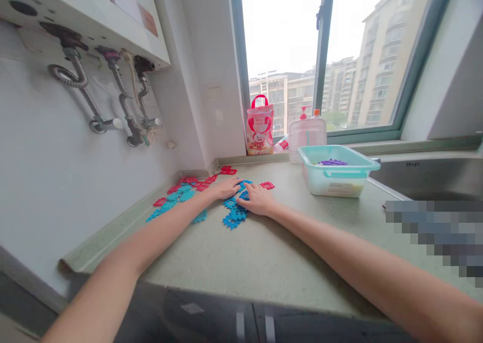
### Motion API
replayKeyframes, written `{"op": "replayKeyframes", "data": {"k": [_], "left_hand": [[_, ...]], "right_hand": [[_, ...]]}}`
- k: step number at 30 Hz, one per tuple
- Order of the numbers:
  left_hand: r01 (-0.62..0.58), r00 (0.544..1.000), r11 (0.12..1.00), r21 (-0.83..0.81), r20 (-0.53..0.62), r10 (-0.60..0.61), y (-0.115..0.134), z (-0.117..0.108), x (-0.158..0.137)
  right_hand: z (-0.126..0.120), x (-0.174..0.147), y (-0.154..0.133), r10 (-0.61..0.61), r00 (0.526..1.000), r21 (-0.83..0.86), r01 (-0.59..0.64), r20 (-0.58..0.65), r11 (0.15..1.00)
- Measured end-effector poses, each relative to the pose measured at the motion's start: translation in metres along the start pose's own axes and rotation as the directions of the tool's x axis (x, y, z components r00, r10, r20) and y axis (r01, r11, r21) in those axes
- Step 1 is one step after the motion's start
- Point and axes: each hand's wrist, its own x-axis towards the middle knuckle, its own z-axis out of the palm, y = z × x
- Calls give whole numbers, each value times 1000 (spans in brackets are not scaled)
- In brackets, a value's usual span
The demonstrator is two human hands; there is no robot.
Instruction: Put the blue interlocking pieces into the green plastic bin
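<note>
Hands — left hand [225, 188], right hand [258, 200] — flat on blue pieces [234, 213].

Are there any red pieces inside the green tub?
No, the green tub shows only purple pieces; the red pieces lie on the counter.

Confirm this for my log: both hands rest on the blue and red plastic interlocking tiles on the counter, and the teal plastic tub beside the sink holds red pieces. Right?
Not quite. The head view shows purple pieces in the teal plastic tub, not red. The rest holds: the left hand and right hand rest on the blue and red plastic interlocking tiles on the counter, with the tub beside the sink.
</note>
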Motion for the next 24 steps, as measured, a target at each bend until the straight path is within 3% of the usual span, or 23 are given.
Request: {"op": "replayKeyframes", "data": {"k": [4, 6, 8, 10, 14, 18, 21, 24], "left_hand": [[-53, 997, 993, -101, 51, 59, 5, -9, -39], [-72, 997, 973, -221, 22, 79, 5, -21, -65], [-34, 999, 961, -274, -42, 23, 3, -29, -96], [23, 998, 975, -220, -59, -37, -1, -28, -128], [70, 996, 994, -89, 54, -66, -21, -12, -176], [139, 990, 990, 28, 33, -140, -48, -11, -175], [134, 991, 984, 120, -38, -131, -55, -22, -147], [106, 993, 984, 143, -64, -98, -46, -28, -112]], "right_hand": [[1, 1, 5, 49, 999, 89, -47, -21, 995], [1, 2, 6, -1, 1000, 108, 1, 2, 994], [3, 4, 7, -94, 994, 106, 88, 51, 990], [4, 5, 8, -186, 978, 93, 177, 90, 980], [5, 4, 9, -327, 941, 130, 315, 83, 940], [-1, -3, 3, -382, 923, 220, 365, 40, 905], [-6, -9, 0, -352, 936, 326, 334, -3, 885], [-7, -13, 6, -251, 967, 391, 251, -54, 885]]}}
